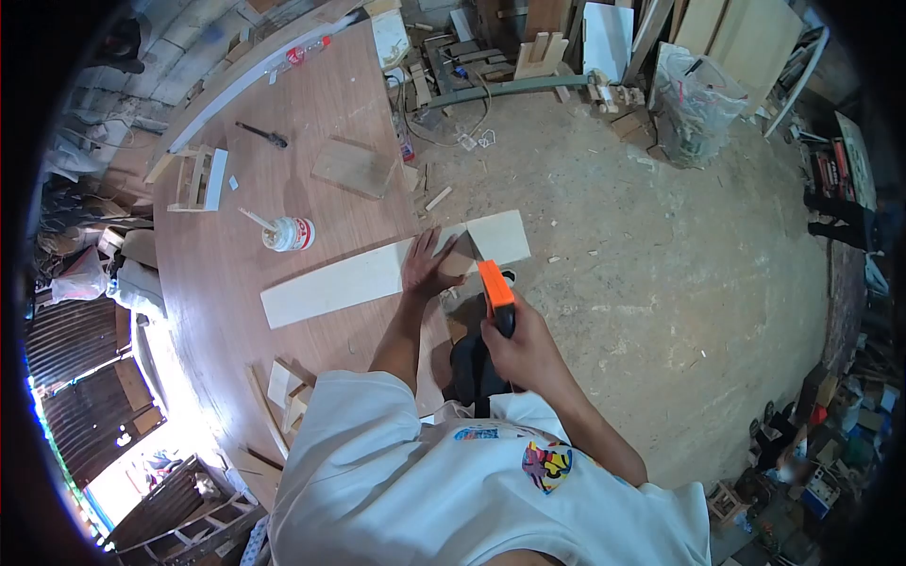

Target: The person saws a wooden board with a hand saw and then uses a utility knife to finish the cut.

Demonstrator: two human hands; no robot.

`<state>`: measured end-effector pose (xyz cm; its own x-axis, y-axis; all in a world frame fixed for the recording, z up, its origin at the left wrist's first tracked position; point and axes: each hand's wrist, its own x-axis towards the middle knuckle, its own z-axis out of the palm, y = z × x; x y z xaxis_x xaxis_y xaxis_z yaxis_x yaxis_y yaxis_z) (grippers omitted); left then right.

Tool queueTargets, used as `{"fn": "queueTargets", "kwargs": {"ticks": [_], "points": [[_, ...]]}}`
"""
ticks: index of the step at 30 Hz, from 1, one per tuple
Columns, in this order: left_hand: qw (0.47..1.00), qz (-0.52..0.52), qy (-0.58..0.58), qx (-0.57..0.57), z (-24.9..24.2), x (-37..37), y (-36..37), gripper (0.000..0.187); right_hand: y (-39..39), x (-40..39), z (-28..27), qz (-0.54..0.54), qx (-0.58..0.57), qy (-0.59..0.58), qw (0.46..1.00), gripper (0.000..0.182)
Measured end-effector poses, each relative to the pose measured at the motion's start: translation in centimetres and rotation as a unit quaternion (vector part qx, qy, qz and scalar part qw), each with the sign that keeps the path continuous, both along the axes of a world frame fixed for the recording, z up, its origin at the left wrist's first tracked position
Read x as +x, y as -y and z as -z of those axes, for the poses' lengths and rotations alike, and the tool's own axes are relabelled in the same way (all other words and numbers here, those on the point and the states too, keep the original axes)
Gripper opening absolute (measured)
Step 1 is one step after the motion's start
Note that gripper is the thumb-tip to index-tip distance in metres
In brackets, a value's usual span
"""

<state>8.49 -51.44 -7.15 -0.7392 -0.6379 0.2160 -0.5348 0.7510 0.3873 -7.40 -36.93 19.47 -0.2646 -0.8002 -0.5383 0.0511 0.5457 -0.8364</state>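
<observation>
A long pale board [340, 285] lies across the table's edge, its right end jutting out over the floor. My left hand [429, 266] presses flat on it near that edge, fingers spread. In my right hand [525, 347] is a handsaw [494, 285] with an orange and black handle, my fingers wrapped round the grip. Its thin blade, seen nearly edge-on, meets the board just right of my left hand, where a dark line crosses the wood. The end piece [502, 237] beyond that line still lies level with the board.
On the brown table [208, 283] are a white tub [288, 234] with a stick in it, a flat wooden block [354, 168], a dark tool [261, 134] and a small wooden frame [198, 179]. Wood scraps litter the concrete floor [642, 283]; a clear bag [696, 104] stands at the back.
</observation>
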Motion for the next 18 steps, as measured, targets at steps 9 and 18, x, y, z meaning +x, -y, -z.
{"fn": "queueTargets", "kwargs": {"ticks": [9, 18], "points": [[0.999, -0.015, 0.021, 0.021, -0.1, -0.1, 0.5, 0.09, -2.7, 0.2, 0.7, -0.006, -0.081, -0.045, 0.996, 0.011], [1.0, -0.008, 0.001, 0.013, -1.1, -0.3, 0.7, 0.095, 2.1, -0.1, 10.1, 0.006, -0.052, -0.043, 0.998, 0.015]]}}
